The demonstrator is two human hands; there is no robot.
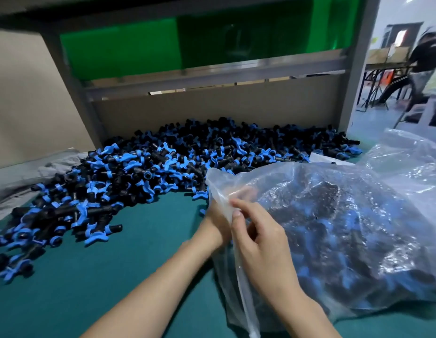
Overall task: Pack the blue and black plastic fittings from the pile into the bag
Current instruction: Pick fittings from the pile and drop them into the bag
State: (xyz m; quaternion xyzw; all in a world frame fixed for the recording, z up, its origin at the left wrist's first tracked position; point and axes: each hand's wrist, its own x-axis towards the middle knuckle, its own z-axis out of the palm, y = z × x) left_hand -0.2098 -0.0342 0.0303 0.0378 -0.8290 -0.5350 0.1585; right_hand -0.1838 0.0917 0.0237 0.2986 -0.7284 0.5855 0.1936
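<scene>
Snugly between hands (217, 224) (259, 242), bag (346, 215) edge

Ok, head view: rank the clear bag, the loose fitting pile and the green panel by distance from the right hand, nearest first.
1. The clear plastic bag: the right hand pinches its open edge, front right.
2. The pile of fittings: beyond the hand and to its left, on the teal mat.
3. The green panel: at the back, above the pile.
</scene>
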